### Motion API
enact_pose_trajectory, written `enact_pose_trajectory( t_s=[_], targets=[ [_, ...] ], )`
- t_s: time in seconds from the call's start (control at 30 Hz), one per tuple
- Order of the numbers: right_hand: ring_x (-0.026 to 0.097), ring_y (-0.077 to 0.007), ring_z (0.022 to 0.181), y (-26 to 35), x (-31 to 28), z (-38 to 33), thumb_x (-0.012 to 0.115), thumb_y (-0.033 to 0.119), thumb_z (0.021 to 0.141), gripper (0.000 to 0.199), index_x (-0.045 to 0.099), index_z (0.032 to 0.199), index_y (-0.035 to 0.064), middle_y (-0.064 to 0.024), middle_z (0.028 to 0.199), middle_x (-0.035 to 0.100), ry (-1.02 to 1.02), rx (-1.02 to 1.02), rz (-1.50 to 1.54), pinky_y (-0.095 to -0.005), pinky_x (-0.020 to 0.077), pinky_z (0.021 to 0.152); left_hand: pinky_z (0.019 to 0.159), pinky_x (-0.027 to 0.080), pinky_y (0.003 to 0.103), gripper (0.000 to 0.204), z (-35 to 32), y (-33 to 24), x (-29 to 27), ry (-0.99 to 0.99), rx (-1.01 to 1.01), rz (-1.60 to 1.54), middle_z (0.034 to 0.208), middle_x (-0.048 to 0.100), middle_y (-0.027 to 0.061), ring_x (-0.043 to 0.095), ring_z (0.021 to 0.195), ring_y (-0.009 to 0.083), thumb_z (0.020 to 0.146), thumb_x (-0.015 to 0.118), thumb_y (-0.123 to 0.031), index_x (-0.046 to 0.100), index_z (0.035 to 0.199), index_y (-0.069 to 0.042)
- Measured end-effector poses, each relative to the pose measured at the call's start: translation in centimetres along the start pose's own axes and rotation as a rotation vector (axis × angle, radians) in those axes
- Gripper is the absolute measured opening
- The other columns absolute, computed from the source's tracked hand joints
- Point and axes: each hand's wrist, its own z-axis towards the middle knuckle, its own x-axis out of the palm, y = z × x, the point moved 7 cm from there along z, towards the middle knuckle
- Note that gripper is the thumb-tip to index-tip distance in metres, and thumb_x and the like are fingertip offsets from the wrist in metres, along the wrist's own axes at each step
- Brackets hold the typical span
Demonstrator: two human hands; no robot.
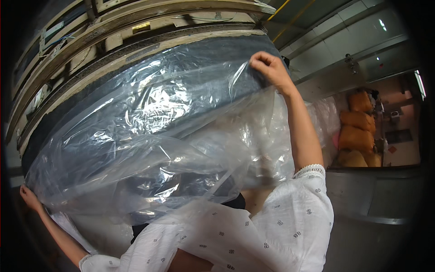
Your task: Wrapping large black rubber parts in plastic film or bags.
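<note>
The right hand [268, 67] is raised high on a bent arm, its fingers pinched on the top edge of a clear plastic sheet [154, 136]. The left hand [29, 198] is stretched low, gripping the sheet's lower corner. The sheet is spread across a dark mattress [204, 54] stacked under wooden frames [136, 22].

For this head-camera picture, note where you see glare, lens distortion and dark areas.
Head view: glare streaks the clear plastic sheet, blurring the dark mattress behind it; the fisheye bends the wooden frames into arcs; corners fade to black; the right hand is sharp, the left hand dim near the edge.
</note>
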Motion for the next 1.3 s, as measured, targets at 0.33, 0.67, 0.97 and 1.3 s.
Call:
enact_pose_trajectory(
  t_s=[0.33,0.67,0.97,1.3],
  targets=[
    [0.062,-0.0279,0.079,2.2,5.7,7.3,0.066,0.029,0.075,0.021,0.066,0.083,0.0088,-0.0101,0.083,0.065,-0.335,-0.200,-0.445,-0.0367,0.0468,0.070,0.090,0.040,0.030,0.038,-1.5,8.0,-9.9,0.041,-0.453,-0.924,0.112,0.057,0.0062,0.052,0.102,0.0180,0.088,0.056,-0.026,0.052,0.118,-0.003],
    [0.059,-0.0172,0.073,0.8,5.5,9.0,0.069,0.023,0.073,0.019,0.065,0.084,0.0076,-0.0054,0.076,0.063,-0.095,-0.179,-0.326,-0.0287,0.0457,0.069,0.101,0.031,0.032,0.047,-14.6,7.1,-20.5,0.330,-0.447,-0.809,0.130,0.045,0.0074,0.041,0.119,0.0186,0.090,0.053,-0.026,0.043,0.129,-0.003],
    [0.055,-0.0119,0.086,6.1,-7.7,11.7,0.061,0.023,0.084,0.025,0.061,0.103,0.0053,-0.0023,0.093,0.061,-0.351,-0.319,0.448,-0.0256,0.0432,0.079,0.085,0.041,0.021,0.039,-5.6,-8.3,-15.9,0.100,-0.522,-1.329,0.118,0.053,0.0043,0.051,0.104,0.0097,0.089,0.056,-0.022,0.050,0.124,-0.006],
    [0.050,-0.0130,0.083,-10.9,-7.7,11.9,0.055,0.020,0.089,0.023,0.054,0.101,0.0003,-0.0045,0.089,0.055,-0.610,-0.200,0.019,-0.0244,0.0408,0.078,0.073,0.045,0.023,0.020,-3.4,-21.7,4.2,-0.123,-0.193,-0.994,0.082,0.063,0.0050,0.059,0.076,0.0121,0.082,0.059,-0.015,0.061,0.096,-0.001]
  ],
)
